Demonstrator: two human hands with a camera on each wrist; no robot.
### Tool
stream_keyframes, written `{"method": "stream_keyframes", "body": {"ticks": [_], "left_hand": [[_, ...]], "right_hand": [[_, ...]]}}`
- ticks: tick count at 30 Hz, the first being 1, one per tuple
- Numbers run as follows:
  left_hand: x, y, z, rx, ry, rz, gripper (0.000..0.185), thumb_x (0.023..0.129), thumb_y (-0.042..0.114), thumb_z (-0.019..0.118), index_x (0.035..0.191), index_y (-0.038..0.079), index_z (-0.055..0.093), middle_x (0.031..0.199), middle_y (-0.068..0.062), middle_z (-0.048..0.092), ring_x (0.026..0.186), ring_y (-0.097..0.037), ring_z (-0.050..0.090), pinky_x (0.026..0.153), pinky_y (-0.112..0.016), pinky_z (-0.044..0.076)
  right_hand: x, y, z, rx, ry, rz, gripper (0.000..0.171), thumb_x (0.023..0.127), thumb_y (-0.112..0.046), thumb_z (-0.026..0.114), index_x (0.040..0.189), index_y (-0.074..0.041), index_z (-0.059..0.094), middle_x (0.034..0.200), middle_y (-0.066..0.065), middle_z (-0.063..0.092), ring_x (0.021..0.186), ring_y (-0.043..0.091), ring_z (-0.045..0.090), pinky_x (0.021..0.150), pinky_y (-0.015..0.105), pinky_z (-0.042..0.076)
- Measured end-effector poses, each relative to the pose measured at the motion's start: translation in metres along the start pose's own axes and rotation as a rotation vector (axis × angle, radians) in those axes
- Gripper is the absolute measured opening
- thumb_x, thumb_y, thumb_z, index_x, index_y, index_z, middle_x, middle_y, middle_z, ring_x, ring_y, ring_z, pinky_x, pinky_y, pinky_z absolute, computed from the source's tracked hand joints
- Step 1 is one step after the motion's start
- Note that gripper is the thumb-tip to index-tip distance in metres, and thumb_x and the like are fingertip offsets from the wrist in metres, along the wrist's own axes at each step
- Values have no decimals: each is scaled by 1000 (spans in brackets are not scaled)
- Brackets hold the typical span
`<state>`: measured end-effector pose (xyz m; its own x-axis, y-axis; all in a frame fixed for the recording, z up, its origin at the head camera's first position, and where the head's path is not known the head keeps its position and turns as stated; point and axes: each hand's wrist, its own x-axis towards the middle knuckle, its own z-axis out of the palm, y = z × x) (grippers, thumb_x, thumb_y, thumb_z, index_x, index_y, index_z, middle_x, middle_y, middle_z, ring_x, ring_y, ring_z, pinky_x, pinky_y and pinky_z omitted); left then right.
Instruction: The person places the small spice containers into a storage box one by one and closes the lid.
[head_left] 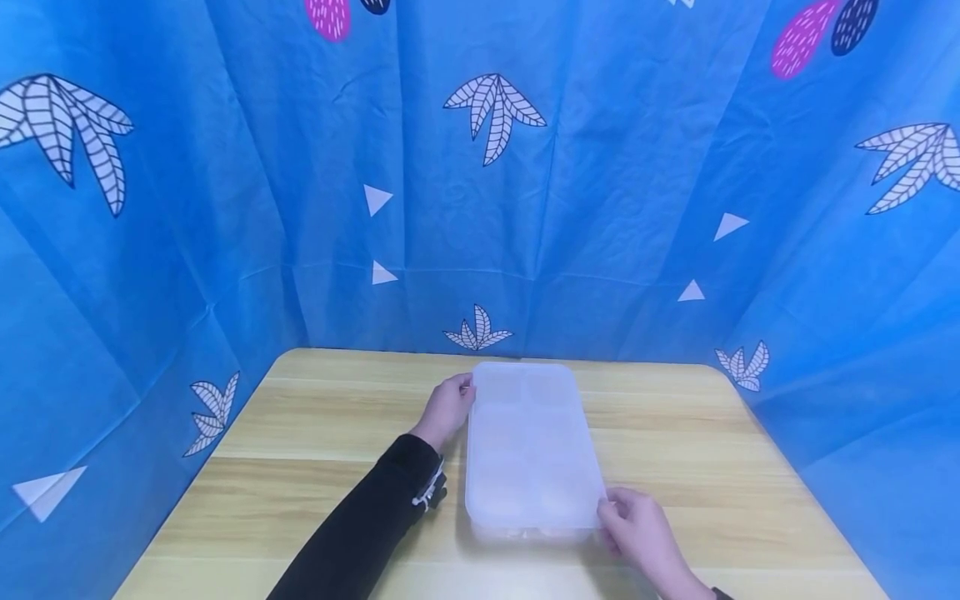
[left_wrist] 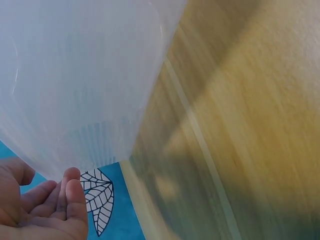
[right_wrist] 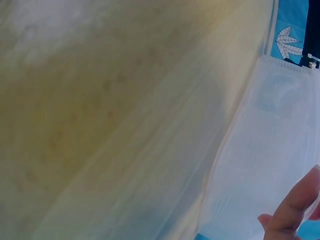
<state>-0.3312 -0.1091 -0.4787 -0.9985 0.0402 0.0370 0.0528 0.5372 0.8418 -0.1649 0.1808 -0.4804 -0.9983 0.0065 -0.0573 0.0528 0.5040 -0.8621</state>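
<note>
Translucent plastic box [head_left: 529, 446] flat on wooden table [head_left: 315, 433], left hand [head_left: 447, 408] gripping far-left corner, right hand [head_left: 637, 523] pinching near-right corner. Likely risks: smooth plastic slipping from such slight diagonal holds, tipping, lid popping loose.

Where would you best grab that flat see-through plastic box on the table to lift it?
Probably at two opposite corners, as the hands sit now: left hand on the far left corner, right hand on the near right. The plastic box is long, flat and lidded, so gripping its edges from the sides should keep it level.
</note>
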Motion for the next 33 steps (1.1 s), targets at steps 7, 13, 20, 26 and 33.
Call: {"method": "stream_keyframes", "body": {"ticks": [7,13,20,26,33], "left_hand": [[-4,0,-1,8,21,40,42,107,17,47,143,-5,48,141,-22,55,126,-35,56,103,-44,48],[-18,-1,-1,16,18,54,44,107,19,44,144,-5,47,141,-21,55,129,-35,53,106,-46,45],[-35,-4,2,64,30,111,44,106,20,46,141,-7,50,137,-22,58,129,-35,54,106,-48,44],[-51,3,1,79,43,114,43,104,19,50,141,-4,52,134,-21,60,120,-35,60,99,-47,51],[-63,8,4,170,75,103,36,103,19,52,131,-4,61,107,-16,68,89,-26,64,82,-43,56]], "right_hand": [[7,-2,-3,-100,-22,-44,27,95,-10,56,112,8,68,60,4,58,48,15,52,46,27,47],[25,-8,-6,-208,-4,-87,35,96,-15,59,118,12,64,75,6,64,58,15,51,58,31,50],[49,-11,-9,-246,-14,-100,40,98,-16,58,123,15,59,75,6,61,59,17,50,60,33,49],[68,-11,-11,-284,-15,-135,39,101,-19,54,123,14,60,106,26,69,89,34,67,80,48,56],[90,-13,-13,-282,-9,-118,44,105,-23,46,125,13,59,122,32,62,115,47,59,97,58,49]]}}
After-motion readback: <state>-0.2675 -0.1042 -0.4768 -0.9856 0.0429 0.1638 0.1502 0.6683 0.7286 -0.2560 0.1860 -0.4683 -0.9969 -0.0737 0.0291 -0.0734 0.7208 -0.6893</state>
